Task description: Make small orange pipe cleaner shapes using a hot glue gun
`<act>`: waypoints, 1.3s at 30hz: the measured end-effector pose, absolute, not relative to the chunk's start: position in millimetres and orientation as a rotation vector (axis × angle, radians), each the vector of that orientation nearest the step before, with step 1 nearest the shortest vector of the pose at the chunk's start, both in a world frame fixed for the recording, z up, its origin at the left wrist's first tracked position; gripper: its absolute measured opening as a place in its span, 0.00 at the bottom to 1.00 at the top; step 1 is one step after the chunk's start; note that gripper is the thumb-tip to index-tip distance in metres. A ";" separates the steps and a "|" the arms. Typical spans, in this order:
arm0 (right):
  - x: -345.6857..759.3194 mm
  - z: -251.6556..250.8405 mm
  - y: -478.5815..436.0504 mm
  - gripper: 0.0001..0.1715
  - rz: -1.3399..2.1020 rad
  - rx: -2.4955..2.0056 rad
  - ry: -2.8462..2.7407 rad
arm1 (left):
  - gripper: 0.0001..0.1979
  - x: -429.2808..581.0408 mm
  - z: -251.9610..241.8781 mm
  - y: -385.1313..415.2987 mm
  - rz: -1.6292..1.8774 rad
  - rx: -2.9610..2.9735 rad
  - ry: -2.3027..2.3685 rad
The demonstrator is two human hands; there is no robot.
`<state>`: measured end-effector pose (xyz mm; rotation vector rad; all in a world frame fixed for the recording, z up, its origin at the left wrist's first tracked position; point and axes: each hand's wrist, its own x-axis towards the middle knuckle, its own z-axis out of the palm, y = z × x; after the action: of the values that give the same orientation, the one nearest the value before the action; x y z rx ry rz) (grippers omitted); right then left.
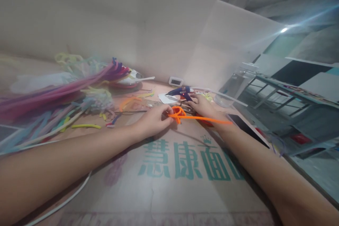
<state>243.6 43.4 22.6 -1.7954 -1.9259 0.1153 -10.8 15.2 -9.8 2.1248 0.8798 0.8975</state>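
Observation:
My left hand pinches an orange pipe cleaner bent into a small loop, just above the cardboard. One long straight end of it stretches to the right, in front of my right wrist. My right hand is at the handle of a dark blue hot glue gun, thumb and fingers closed about the handle's end. A small red light shows on the gun. Its nozzle points left over a white piece of paper. Part of my right hand's grip is hard to make out.
Bundles of coloured pipe cleaners spread over the left side, blurred. A small white digital display stands by the wall. A dark flat device lies right of my right forearm. A white cable runs along the near left.

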 end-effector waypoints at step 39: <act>207.5 -0.8 -38.0 0.09 0.225 -1.292 -1.873 | 0.31 -13.5 -6.5 7.8 0.960 2.087 0.962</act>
<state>207.5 -38.0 -0.8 -1.2919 -1.8726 0.2245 -13.5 7.8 -6.5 2.0867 0.9623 0.9595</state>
